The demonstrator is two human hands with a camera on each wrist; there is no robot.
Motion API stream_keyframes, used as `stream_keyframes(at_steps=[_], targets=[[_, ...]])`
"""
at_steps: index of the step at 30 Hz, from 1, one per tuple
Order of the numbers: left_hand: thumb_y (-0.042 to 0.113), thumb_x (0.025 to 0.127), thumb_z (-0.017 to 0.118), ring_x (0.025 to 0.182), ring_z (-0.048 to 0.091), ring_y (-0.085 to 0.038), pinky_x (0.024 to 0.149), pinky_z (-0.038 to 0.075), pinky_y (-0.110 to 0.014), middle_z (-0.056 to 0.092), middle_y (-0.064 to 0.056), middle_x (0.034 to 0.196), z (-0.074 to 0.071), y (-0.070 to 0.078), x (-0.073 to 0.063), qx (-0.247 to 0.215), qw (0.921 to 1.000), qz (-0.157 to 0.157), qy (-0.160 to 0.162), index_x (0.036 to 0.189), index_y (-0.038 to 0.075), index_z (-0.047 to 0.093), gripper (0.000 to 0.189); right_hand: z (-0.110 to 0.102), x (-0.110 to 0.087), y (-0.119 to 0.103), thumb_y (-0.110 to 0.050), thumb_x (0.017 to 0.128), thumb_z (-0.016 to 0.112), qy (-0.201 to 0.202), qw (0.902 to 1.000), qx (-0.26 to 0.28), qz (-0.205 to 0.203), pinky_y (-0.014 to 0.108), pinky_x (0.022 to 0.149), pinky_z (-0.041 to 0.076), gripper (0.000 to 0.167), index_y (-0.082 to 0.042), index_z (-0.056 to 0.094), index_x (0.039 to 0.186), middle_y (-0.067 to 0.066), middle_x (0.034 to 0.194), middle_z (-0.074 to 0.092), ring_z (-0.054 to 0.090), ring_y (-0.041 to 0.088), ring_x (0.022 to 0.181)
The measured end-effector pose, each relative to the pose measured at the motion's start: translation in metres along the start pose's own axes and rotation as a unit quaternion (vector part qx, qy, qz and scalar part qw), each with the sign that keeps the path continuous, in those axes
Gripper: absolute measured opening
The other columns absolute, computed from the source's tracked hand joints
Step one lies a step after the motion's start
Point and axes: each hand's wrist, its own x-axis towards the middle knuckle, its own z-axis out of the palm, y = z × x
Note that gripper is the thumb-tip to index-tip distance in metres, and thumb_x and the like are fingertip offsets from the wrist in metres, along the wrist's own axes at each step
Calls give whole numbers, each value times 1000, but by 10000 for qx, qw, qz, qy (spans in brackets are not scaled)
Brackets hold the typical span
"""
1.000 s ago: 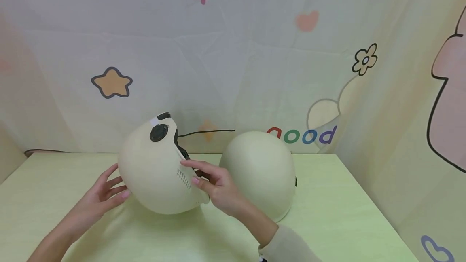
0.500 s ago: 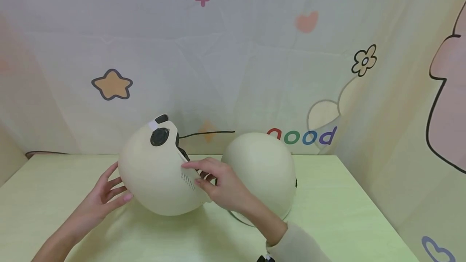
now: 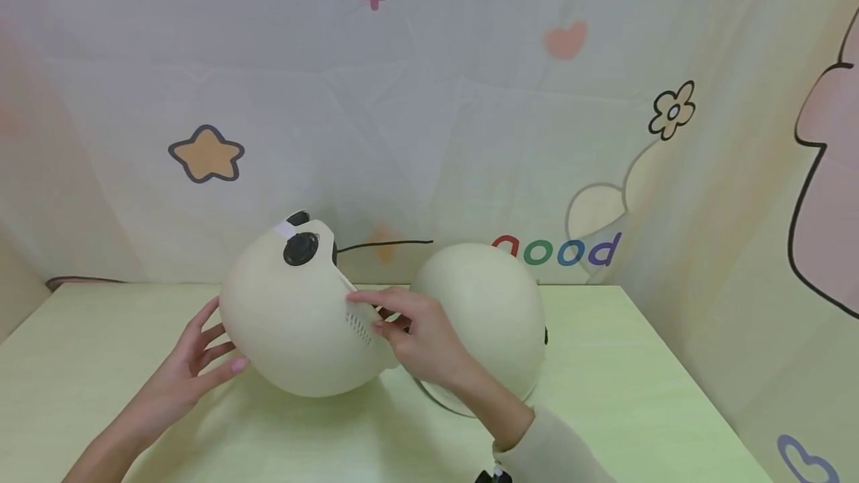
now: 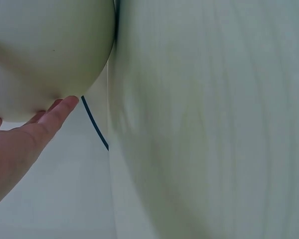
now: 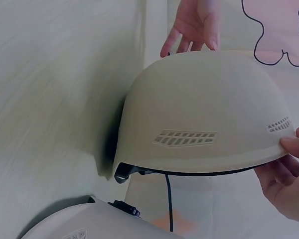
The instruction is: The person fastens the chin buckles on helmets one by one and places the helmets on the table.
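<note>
A cream helmet [image 3: 288,319] lies tipped over on the table, its open side facing right. Near its top edge sits a round black knob [image 3: 300,249], and a patch of small vents [image 3: 359,328] runs along its side. My left hand [image 3: 194,360] has its spread fingers against the crown on the left; the left wrist view shows the fingertips [image 4: 70,101] touching the shell. At the other end, my right hand [image 3: 423,338] pinches the helmet's rim between thumb and fingers. The inside of this helmet is mostly hidden.
Just right of it, partly behind my right forearm, a second cream helmet [image 3: 479,311] rests dome up on the pale green table [image 3: 624,393]. A printed curtain [image 3: 456,133] hangs behind the table, with a thin black cable [image 3: 389,243] in front of it.
The tipped helmet has turned slightly, its vents and black knob shifting right. My right hand has moved a little to the right with the rim. My left hand stays almost in place.
</note>
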Motion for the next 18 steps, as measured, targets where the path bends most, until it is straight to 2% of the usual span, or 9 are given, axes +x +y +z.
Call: stream_keyframes(at_steps=[3,10,18], targets=[[15,90,58,123,30,-45,85,43,-50,14,-25,145,0,0,0,-30,10000,60,-23,144,37,-7,88,-3,1,-1,16,78,57,116,9996,139,202,26,70,51,40,-5,65,112,6,111,63,55,17,84],[14,89,59,123,30,-47,82,43,-57,7,-21,147,2,3,1,-93,9998,176,-39,144,40,-3,87,-11,1,-1,10,82,57,223,9929,610,993,26,75,50,38,-7,63,116,7,110,61,57,18,91],[14,89,59,121,33,-49,83,42,-57,-1,-15,150,7,7,5,-148,9995,275,-70,143,40,-5,88,-16,1,2,9,82,59,423,9878,885,1210,26,71,50,39,-8,62,118,9,105,63,58,19,87]])
